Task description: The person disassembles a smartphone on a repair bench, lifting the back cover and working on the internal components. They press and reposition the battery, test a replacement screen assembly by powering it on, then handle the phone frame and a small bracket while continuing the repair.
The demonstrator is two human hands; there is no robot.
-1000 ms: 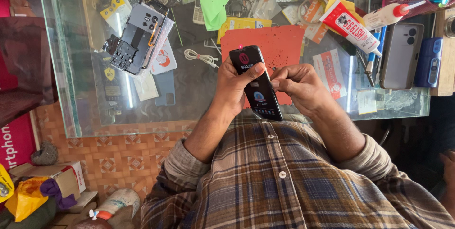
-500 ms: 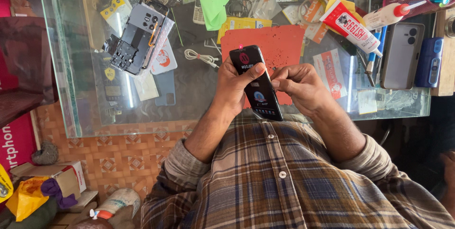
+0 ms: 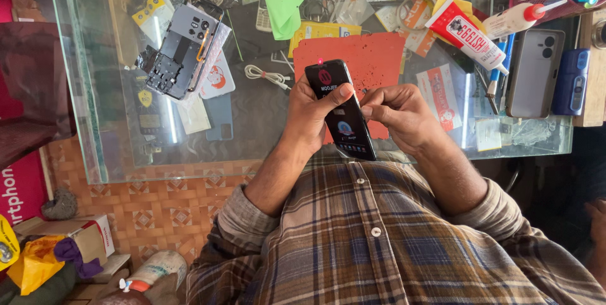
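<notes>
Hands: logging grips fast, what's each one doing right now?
Left hand: closed around the black phone, thumb on its screen.
Right hand: curled, fingertips at the phone's edge; whether it grips cannot be told.

Glossy black glass on the phone, desk is clear smooth glass too. Red mat looks matt and rubbery, a bit speckled. Shirt is soft plaid cloth, glue tube shiny plastic, green cloth matt.

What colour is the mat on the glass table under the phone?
Red-orange mat, lightly speckled, clearest in the head view.
</notes>
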